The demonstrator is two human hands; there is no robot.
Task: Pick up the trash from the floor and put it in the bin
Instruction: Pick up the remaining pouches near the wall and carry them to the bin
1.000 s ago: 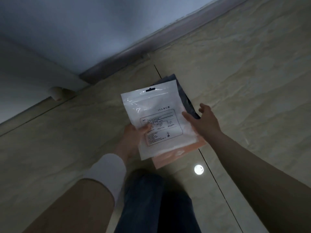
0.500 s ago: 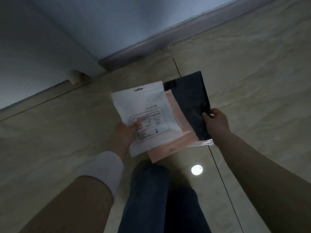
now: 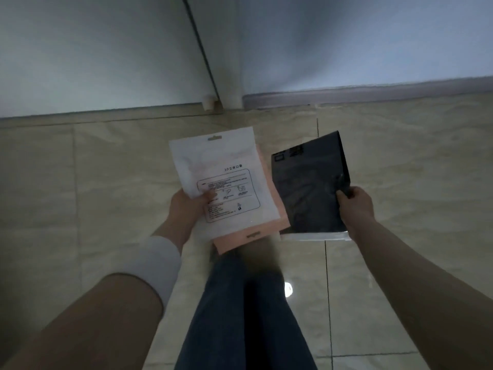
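My left hand [image 3: 186, 206] grips a white plastic pouch [image 3: 221, 166] with a printed label, and a pink pouch [image 3: 256, 236] lies stacked under it in the same grip. My right hand [image 3: 354, 204] pinches the right edge of a black pouch [image 3: 309, 188] with a clear strip along its bottom. Both hands hold the pouches in the air above the floor, side by side, the black one just right of the pink one. No bin is in view.
Beige tiled floor [image 3: 413, 161] runs to a white wall with a grey skirting board [image 3: 373, 93]. A door edge and small doorstop [image 3: 208, 102] sit straight ahead. My legs in dark jeans [image 3: 240, 303] stand below the pouches.
My right hand took hold of the black pouch and pulled it out to the right, apart from the stack. The view swung up toward the wall and door.
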